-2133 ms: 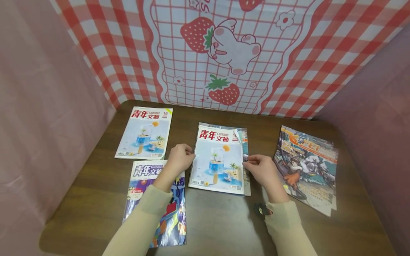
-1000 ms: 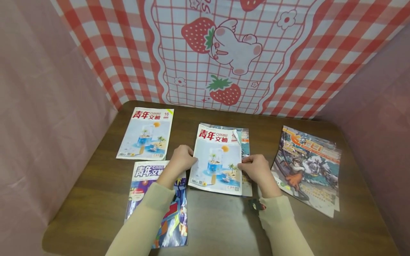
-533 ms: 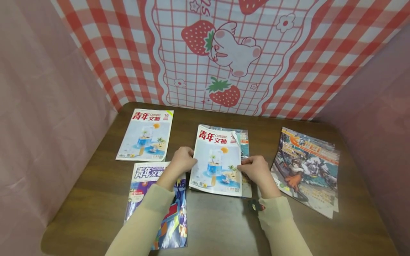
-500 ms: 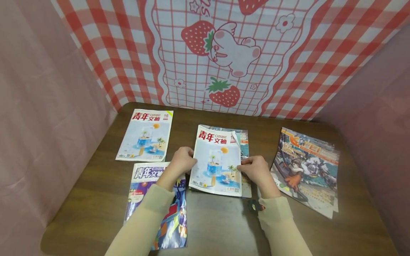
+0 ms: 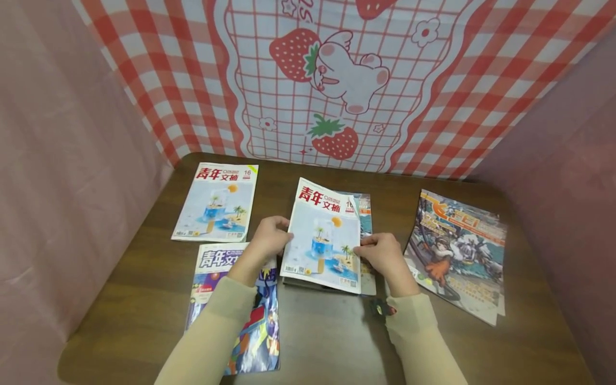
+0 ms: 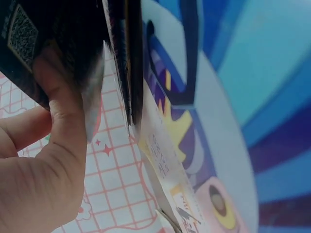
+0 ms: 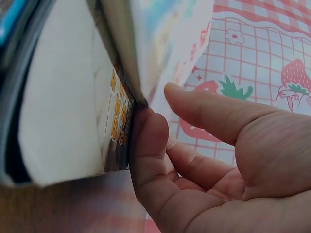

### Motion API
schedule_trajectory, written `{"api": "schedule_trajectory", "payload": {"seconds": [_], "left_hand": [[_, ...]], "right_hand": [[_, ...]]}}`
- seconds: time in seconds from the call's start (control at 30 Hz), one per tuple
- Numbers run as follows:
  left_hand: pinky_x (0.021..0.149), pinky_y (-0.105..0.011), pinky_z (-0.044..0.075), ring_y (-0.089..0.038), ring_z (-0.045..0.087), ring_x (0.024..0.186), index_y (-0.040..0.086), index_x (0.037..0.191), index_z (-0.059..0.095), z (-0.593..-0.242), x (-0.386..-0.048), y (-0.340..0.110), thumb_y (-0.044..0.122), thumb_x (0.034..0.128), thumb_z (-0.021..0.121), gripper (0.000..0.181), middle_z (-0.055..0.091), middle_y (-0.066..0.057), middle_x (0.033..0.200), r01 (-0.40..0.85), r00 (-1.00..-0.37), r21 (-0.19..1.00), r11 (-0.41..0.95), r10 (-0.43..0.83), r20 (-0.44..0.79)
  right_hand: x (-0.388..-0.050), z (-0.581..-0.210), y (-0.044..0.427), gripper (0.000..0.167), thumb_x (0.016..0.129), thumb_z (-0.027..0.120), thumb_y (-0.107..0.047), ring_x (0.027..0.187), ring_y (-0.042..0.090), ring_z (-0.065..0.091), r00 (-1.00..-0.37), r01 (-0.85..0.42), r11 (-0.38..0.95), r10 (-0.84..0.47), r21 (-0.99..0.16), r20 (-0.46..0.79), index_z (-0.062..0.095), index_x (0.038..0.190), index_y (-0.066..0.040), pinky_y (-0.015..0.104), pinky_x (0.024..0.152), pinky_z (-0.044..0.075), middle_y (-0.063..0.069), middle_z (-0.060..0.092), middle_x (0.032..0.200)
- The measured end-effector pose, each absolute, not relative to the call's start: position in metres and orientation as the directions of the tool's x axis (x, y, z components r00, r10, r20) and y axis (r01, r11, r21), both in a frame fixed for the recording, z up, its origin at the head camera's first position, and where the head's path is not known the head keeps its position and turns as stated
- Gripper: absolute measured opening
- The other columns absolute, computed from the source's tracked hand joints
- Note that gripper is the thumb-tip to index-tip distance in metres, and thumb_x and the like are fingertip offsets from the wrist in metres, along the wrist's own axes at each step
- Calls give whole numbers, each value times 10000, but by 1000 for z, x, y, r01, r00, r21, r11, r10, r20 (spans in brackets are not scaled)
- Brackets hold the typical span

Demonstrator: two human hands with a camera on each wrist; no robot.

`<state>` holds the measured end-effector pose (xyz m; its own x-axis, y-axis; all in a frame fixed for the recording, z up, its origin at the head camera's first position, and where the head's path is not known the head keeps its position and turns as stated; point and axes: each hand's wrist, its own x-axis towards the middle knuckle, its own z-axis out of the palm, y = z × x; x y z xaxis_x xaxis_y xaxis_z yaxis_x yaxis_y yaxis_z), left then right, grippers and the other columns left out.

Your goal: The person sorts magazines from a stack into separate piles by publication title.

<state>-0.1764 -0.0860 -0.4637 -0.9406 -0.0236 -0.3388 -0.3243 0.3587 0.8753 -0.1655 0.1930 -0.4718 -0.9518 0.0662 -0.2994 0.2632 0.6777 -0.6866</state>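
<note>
A white magazine (image 5: 320, 235) with an ice-pop-and-beach cover is raised and tilted over another magazine (image 5: 367, 216), which shows along its right side. My left hand (image 5: 269, 235) pinches the raised one's left edge. In the left wrist view its thumb presses on a dark printed surface with a QR code (image 6: 23, 31). At the right edge, my right hand (image 5: 385, 255) pinches the same magazine between thumb (image 7: 209, 109) and curled fingers. Layered covers lie close beside those fingers in the right wrist view.
A matching ice-pop magazine (image 5: 214, 203) lies at the back left of the brown table (image 5: 327, 337). Partly under my left forearm is a purple magazine (image 5: 255, 342). Several comic-style magazines (image 5: 457, 256) overlap at the right. A checked cloth (image 5: 457, 107) hangs behind.
The ice-pop magazine in my hands, earlier lying flatter on the one beneath, now has its top left lifted and tilts more. My right hand has shifted slightly left.
</note>
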Motion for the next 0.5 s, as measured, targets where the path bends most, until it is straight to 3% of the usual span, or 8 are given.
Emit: {"api": "schedule_trajectory", "payload": {"seconds": [0.3, 0.5], "left_hand": [[647, -355, 544, -268, 651, 798, 5, 1229, 642, -462, -177, -95, 11, 951, 644, 277, 686, -171, 954, -330, -941, 923, 196, 14, -339], [656, -340, 539, -262, 649, 803, -4, 1243, 628, -461, -177, -101, -1, 960, 632, 284, 675, -180, 964, -346, -936, 928, 136, 19, -352]], "right_hand": [[-166, -469, 196, 499, 955, 710, -360, 1157, 378, 592, -953, 226, 670, 2, -708, -302, 678, 1266, 30, 518, 944, 496, 227, 651, 1256], [-164, -466, 194, 560, 974, 706, -292, 1185, 383, 597, -952, 229, 530, -55, -817, -302, 576, 1369, 82, 505, 954, 509, 258, 631, 1283]]}}
